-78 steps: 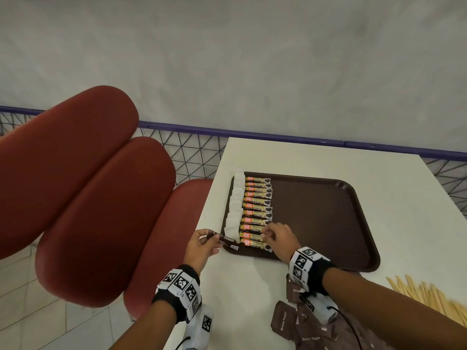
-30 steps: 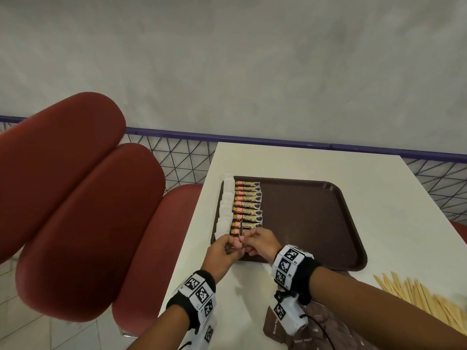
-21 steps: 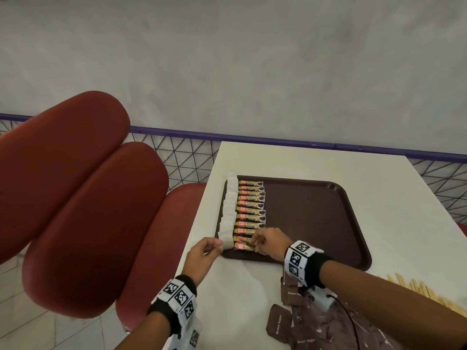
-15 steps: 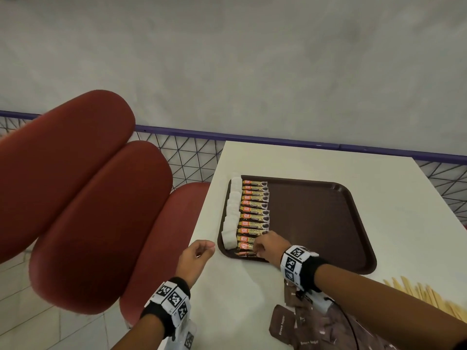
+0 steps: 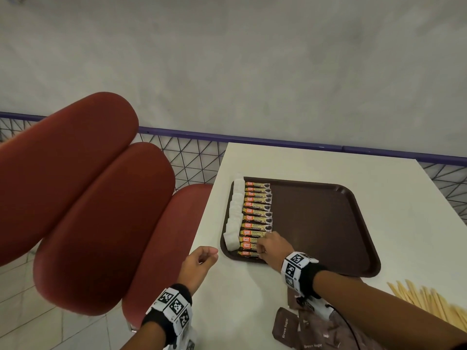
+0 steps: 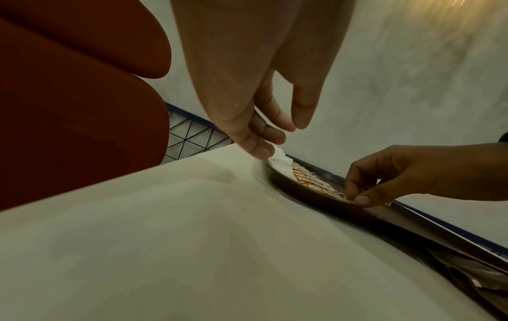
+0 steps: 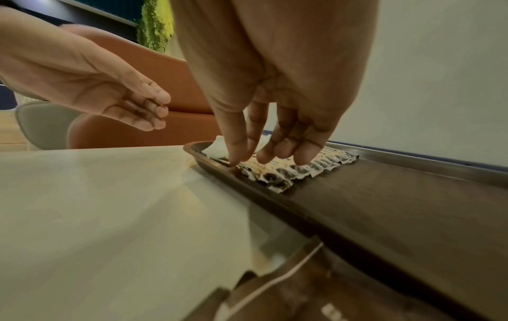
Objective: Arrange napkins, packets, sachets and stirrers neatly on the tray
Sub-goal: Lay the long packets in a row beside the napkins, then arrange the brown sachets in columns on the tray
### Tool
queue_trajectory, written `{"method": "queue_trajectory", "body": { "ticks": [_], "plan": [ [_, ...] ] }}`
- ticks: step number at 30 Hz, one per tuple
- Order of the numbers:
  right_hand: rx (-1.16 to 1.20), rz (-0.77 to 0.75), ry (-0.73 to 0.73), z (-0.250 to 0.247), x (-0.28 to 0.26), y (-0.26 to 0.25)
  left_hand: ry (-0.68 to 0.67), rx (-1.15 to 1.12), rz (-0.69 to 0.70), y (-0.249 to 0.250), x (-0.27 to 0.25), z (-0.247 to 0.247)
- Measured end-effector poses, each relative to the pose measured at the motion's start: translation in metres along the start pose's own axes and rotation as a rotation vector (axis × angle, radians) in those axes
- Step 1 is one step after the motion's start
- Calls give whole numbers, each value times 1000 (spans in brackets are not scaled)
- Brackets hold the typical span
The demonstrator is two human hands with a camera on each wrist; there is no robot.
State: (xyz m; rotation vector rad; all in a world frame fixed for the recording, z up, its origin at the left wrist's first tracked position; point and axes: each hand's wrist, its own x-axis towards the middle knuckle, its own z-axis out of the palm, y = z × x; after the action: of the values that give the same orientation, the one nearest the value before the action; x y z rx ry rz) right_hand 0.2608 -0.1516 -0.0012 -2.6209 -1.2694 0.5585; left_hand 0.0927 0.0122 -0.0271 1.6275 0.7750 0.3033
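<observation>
The coffee granule sachets lie in a tight column along the left side of the brown tray, just right of a row of folded white napkins against its left rim. The tray sits on a white table. Brown sugar packets lie scattered at the near edge and wooden stirrers at the near right, both off the tray. Red padded seats stand left of the table.

The right hand reaches down onto the nearest sachets; the right wrist view shows straight fingertips pressing them, gripping nothing. The left hand hovers over the table just left of the tray's near corner, fingers loosely curled, empty, which the left wrist view confirms.
</observation>
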Motion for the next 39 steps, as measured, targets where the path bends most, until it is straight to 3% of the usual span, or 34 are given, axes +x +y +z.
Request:
{"method": "queue_trajectory", "body": {
  "ticks": [16, 21, 25, 30, 36, 39],
  "plan": [
    [-78, -59, -5, 8, -18, 3, -85, 73, 3, 3, -3, 6],
    [70, -16, 113, 1, -27, 9, -153, 66, -49, 2, -7, 11],
    [209, 71, 213, -7, -51, 32, -349, 146, -87, 5, -17, 21],
    [310, 288, 279, -11, -100, 79, -589, 364, -62, 13, -28, 45],
    [203, 596, 294, -8, -149, 129, -681, 656, 123, 28, -36, 91],
    [79, 697, 188, 2, -158, 136, -702, 678, 160, 32, -40, 114]
  ]
}}
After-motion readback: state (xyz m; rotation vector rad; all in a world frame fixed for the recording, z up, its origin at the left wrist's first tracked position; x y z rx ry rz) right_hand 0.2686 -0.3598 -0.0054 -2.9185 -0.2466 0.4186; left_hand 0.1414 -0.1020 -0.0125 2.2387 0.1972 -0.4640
